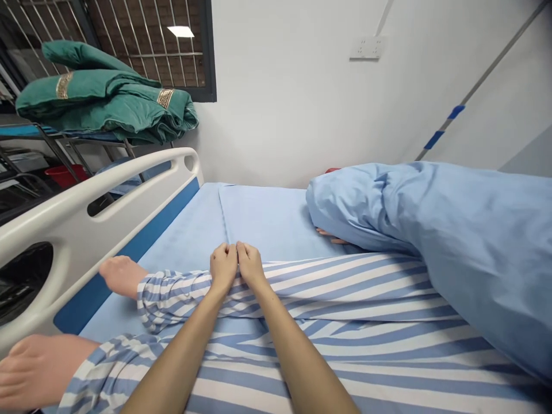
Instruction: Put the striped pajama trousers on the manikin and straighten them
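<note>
On the bed lies a figure, perhaps a manikin, in blue-and-white striped trousers (pixel 345 287), with its bare feet to the left. Both my arms reach across its legs. My left hand (pixel 223 265) is closed at the far side of the farther leg, near the shin. Right beside it, almost touching, my right hand (pixel 250 263) is closed too. The fingers of both curl down out of sight, so what they hold, if anything, is hidden. A light blue quilt (pixel 483 241) covers the figure's upper part; fingertips (pixel 332 236) show under its edge.
A white and blue bed end board (pixel 129 178) stands at the left. Pale blue sheet (pixel 267 215) stretches between the legs and the wall (pixel 276 115). Folded green bedding (pixel 112 98) is piled on a rack by the barred window, with a red bucket (pixel 66 173) below.
</note>
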`<state>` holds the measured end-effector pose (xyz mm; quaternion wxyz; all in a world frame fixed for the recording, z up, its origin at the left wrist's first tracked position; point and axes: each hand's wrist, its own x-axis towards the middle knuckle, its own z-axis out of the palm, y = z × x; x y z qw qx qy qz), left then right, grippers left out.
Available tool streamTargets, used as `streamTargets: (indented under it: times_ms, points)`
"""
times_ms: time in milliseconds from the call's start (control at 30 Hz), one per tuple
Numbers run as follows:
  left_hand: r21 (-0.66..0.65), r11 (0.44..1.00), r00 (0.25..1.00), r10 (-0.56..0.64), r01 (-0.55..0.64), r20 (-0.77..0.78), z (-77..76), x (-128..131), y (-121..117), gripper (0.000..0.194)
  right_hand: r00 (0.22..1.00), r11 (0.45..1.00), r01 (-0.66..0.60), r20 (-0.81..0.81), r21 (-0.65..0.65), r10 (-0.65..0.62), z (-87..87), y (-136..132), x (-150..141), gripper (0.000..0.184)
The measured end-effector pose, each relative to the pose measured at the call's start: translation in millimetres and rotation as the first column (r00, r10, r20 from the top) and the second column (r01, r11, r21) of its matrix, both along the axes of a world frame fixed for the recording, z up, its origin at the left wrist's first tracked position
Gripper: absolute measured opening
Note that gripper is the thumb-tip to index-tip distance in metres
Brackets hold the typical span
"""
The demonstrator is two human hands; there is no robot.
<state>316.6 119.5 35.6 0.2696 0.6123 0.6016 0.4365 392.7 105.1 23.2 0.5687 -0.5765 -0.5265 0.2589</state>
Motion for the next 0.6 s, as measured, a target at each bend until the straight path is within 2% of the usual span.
streamTargets:
  times_ms: [133, 200, 267, 333, 467, 600]
  points:
    - [0.008, 0.999, 0.987, -0.053, 0.052, 0.149, 27.2, 24, -6, 0.028, 0.980, 1.000, -0.022, -0.200, 0.014, 0.024, -1.8, 2, 6, 0.036]
    - [0.036, 0.998, 0.981, -0.050, 0.044, 0.190, 33.3, 33, -9, 0.028, 0.967, 0.999, -0.035, -0.253, -0.003, 0.033, -2.8, 2, 8, 0.035]
    - [0.043, 0.999, 0.977, 0.006, -0.015, 0.213, 28.7, 37, -10, 0.029, 0.961, 1.000, -0.025, -0.277, -0.016, 0.020, -2.9, 2, 9, 0.035]
    - [0.001, 0.998, 0.974, 0.057, -0.058, 0.219, 15.8, 36, -8, 0.029, 0.960, 1.000, 0.011, -0.280, -0.017, -0.015, -2.0, 2, 8, 0.036]
    - [-0.023, 1.000, 0.986, 0.005, -0.001, 0.168, -9.0, 27, -2, 0.032, 0.970, 0.997, 0.075, -0.232, -0.009, -0.075, 1.0, 0, 5, 0.036]
    - [-0.002, 1.000, 0.992, -0.023, 0.024, 0.124, -12.6, 24, -2, 0.032, 0.976, 0.997, 0.076, -0.204, -0.017, -0.078, 0.3, -2, 4, 0.037]
